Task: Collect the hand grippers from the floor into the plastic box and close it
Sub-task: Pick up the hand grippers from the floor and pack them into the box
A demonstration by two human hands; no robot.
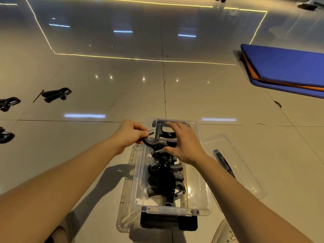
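Observation:
A clear plastic box stands open on the tiled floor in front of me, with several black hand grippers piled inside. My left hand pinches the spring end of one black hand gripper over the far end of the box. My right hand hovers on that gripper's handles with fingers spread and nearly straight. Three more hand grippers lie on the floor at the left: one, a second and a third at the frame's edge.
The clear lid lies on the floor right of the box, with a dark latch piece on it. Blue and orange mats are stacked at the far right. A thin stick lies beside the nearest floor gripper.

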